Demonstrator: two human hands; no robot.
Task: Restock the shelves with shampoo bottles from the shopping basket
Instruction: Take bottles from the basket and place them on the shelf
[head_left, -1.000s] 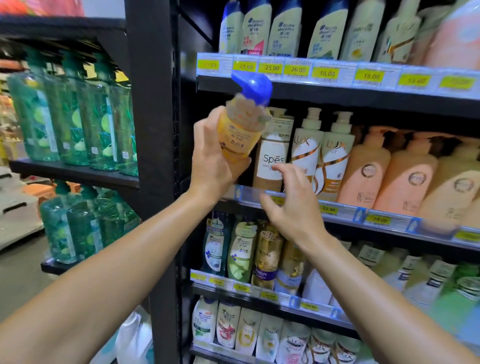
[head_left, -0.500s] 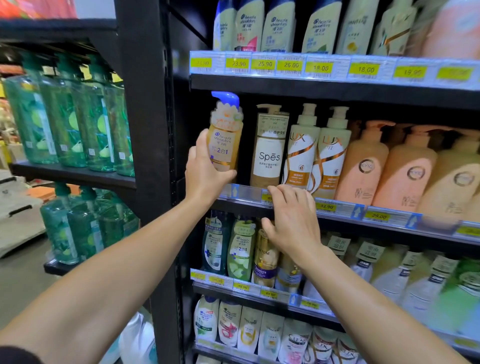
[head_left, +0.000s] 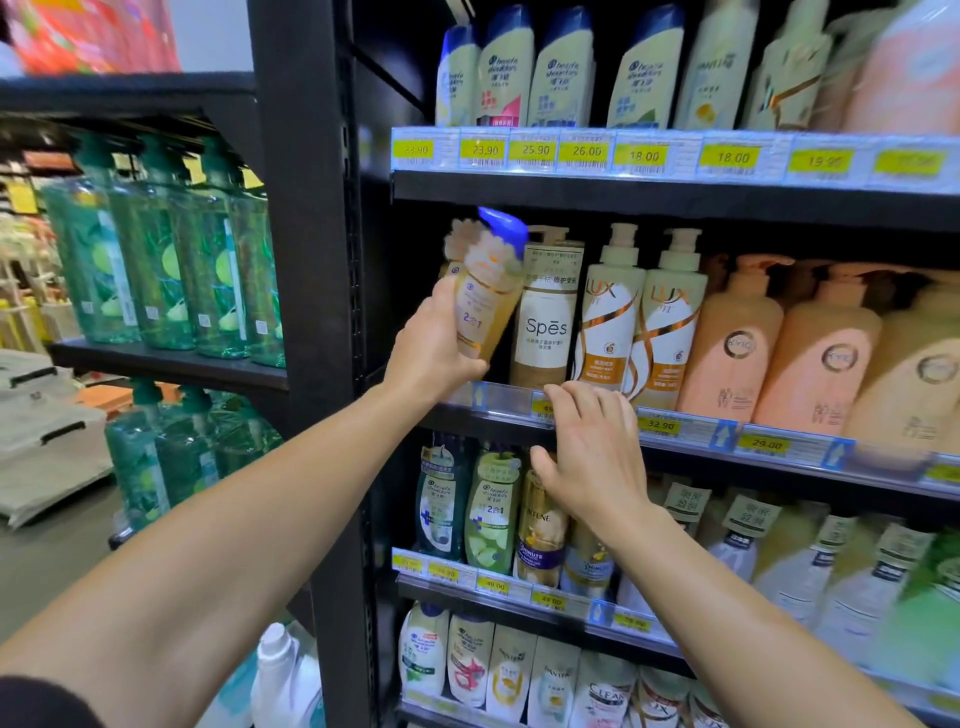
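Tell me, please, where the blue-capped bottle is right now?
The left hand holds the blue-capped bottle tilted at the left end of the second shelf, beside the Spes bottle.

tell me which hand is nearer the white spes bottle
Right. The right hand rests on the shelf edge just below the Spes bottle. The left hand is off to the bottle's left, holding the blue-capped bottle.
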